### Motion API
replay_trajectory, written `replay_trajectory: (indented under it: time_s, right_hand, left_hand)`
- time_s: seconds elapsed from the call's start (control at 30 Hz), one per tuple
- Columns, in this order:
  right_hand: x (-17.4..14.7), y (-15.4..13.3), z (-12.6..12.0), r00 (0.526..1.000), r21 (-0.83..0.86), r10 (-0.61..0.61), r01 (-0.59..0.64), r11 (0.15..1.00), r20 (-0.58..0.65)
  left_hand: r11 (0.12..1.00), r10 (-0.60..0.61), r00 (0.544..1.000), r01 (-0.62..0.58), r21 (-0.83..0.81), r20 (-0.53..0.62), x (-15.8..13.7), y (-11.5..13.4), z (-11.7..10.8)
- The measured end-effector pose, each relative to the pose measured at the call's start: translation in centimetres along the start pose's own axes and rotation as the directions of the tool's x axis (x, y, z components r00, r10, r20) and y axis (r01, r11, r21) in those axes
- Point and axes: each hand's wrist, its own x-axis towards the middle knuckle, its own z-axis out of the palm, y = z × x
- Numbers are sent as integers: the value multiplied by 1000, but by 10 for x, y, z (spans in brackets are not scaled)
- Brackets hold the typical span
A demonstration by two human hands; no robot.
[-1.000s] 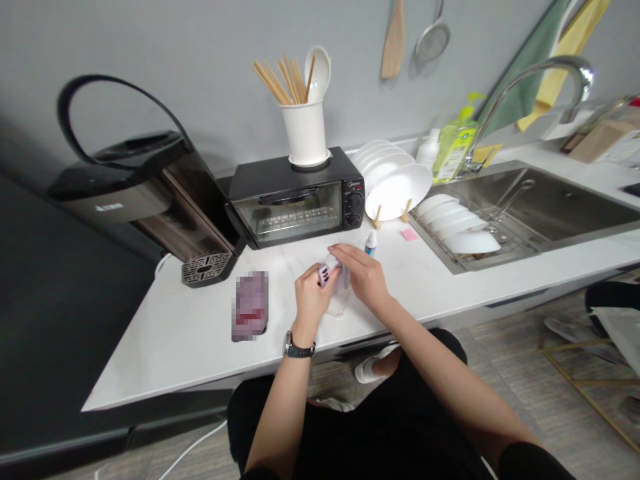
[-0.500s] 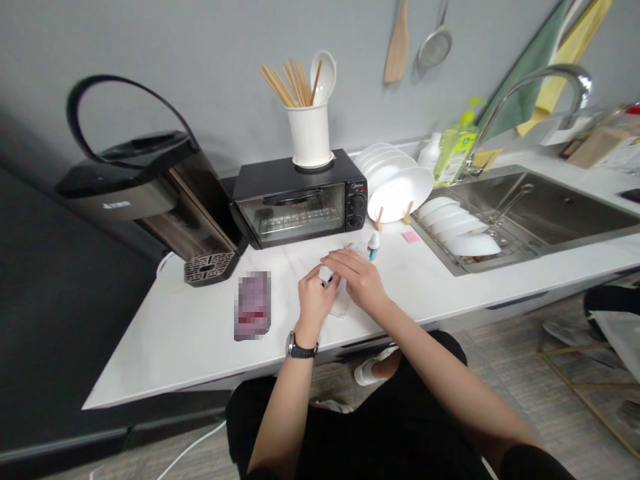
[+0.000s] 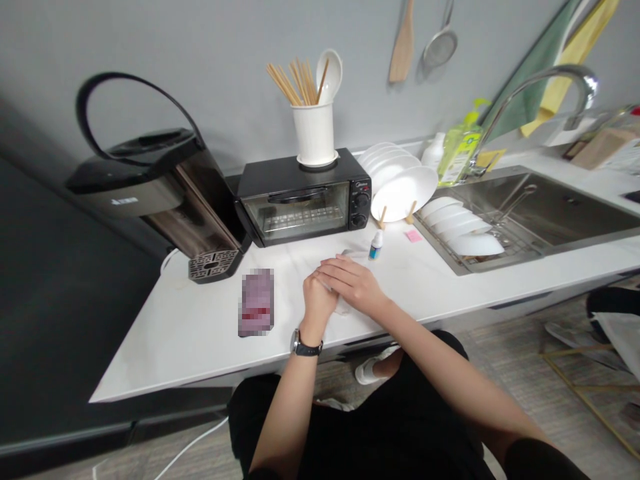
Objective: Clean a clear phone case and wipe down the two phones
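My left hand (image 3: 319, 301), with a watch on its wrist, is closed above the counter. Whatever lies inside it is hidden. Over its fingers my right hand (image 3: 356, 283) lies flat, fingers stretched out side by side. Beneath and beside the hands a pale, see-through item (image 3: 343, 307) shows in part on the counter; its kind is unclear. A small white bottle with a blue label (image 3: 375, 246) stands upright just beyond my right hand, untouched. To the left lies a blurred-out purple phone-shaped object (image 3: 257, 303).
Behind the hands stands a black toaster oven (image 3: 305, 203) bearing a white utensil holder (image 3: 315, 137). A drinks dispenser (image 3: 165, 193) is at left. White plates (image 3: 403, 193), a pink note (image 3: 413, 236) and a sink (image 3: 550, 240) with bowls are at right.
My right hand's fingers have come down further over my left hand, and the dark bit seen at the left thumb is now covered. The view has shifted slightly.
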Motion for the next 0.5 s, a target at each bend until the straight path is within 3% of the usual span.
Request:
replay_trajectory:
  time_s: [0.07,0.17,0.33,0.43,0.5]
  right_hand:
    - [-2,10,-4,998,44,62,-62,997,-3]
    - [-9,23,-5,956,105,282,-273,956,-82]
    - [-33,19,17,754,306,645,-590,748,-124]
    - [-40,5,32,645,424,749,-641,640,-155]
    - [-38,-3,33,605,470,771,-632,616,-197]
  left_hand:
    - [1000,-16,1000,16,15,-16,2,2,-1]
    - [999,-21,1000,22,26,-20,6,8,-4]
    - [999,-46,999,47,16,-22,6,14,-7]
    - [998,-54,998,55,23,-17,5,14,-6]
    - [998,-55,998,55,24,-7,4,13,-6]
